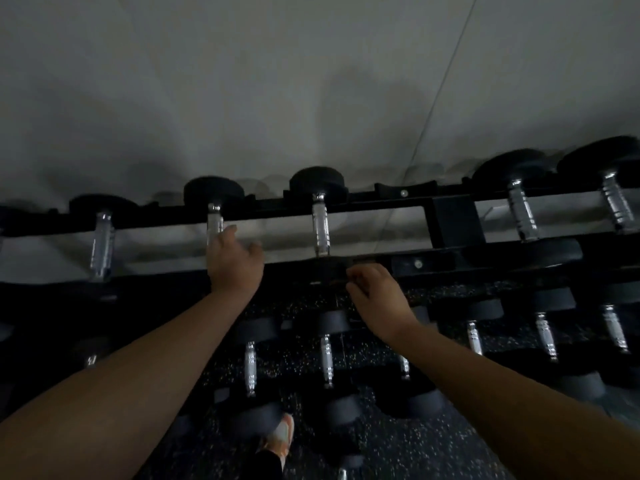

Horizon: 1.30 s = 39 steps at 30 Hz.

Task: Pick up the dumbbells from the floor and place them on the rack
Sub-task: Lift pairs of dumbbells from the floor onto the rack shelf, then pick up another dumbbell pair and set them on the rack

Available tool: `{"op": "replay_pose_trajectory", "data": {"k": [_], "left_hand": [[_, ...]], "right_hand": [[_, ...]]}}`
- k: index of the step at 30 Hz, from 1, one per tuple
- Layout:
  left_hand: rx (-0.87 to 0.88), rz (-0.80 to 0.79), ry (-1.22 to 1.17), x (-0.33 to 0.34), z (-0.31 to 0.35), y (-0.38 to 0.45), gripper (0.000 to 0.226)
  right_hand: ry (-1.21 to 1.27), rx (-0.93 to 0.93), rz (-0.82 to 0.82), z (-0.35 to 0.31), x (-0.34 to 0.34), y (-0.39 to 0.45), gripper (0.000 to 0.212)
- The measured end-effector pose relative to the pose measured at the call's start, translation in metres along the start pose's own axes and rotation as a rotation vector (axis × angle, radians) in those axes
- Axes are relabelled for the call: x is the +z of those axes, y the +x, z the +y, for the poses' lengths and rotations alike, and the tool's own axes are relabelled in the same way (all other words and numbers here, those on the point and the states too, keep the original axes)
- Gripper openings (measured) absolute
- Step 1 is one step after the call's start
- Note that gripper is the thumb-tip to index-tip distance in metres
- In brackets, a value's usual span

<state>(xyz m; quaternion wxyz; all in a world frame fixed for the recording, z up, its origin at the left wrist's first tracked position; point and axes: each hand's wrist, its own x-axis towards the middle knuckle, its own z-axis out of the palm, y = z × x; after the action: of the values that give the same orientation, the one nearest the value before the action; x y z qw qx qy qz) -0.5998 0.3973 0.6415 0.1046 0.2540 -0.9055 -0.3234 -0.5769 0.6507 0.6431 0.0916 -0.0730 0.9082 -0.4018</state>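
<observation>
At rack (pixel 446 221), left hand (pixel 233 261) on dumbbell (pixel 214 220) (dim)

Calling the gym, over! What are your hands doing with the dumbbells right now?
Left hand on a top-row dumbbell handle, grip unclear. Right hand curled at the rack rail, holding nothing visible. Nothing blocking.

The rack (pixel 450 223) is black, and the dumbbells (pixel 320 216) on it have black heads and bright chrome handles with ringed bands. The floor (pixel 398 445), from 5 to 7 o'clock, is black with scattered pale speckles. The wall (pixel 311 81) at 12 o'clock is plain light grey, and the shoe (pixel 282 436) at 6 o'clock is orange and white.
</observation>
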Motion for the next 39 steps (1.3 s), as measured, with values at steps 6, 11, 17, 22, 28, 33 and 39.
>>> {"op": "replay_pose_trajectory", "data": {"k": [6, 11, 17, 22, 28, 33, 39], "left_hand": [[0.167, 0.022, 0.013, 0.033, -0.011, -0.124, 0.041], [0.125, -0.080, 0.041, 0.075, -0.047, -0.215, 0.039], [0.162, -0.322, 0.092, 0.150, -0.123, -0.267, 0.038], [0.330, -0.464, 0.199, 0.225, -0.201, -0.280, 0.039], [0.738, -0.282, 0.171, 0.284, -0.239, -0.267, 0.050], [0.903, -0.158, 0.118, 0.304, -0.249, -0.263, 0.054], [0.929, -0.070, 0.137, 0.307, -0.250, -0.264, 0.060]], "right_hand": [[0.053, -0.023, -0.129, 0.068, -0.006, -0.077, 0.023], [0.074, 0.054, -0.252, 0.120, 0.019, -0.143, 0.026], [0.069, 0.161, -0.334, 0.187, 0.109, -0.213, 0.025], [0.041, 0.281, -0.390, 0.268, 0.213, -0.267, 0.026], [-0.001, 0.506, -0.491, 0.368, 0.334, -0.321, 0.033], [0.079, 0.721, -0.568, 0.437, 0.425, -0.331, 0.040], [0.196, 0.995, -0.447, 0.485, 0.503, -0.325, 0.067]]}}
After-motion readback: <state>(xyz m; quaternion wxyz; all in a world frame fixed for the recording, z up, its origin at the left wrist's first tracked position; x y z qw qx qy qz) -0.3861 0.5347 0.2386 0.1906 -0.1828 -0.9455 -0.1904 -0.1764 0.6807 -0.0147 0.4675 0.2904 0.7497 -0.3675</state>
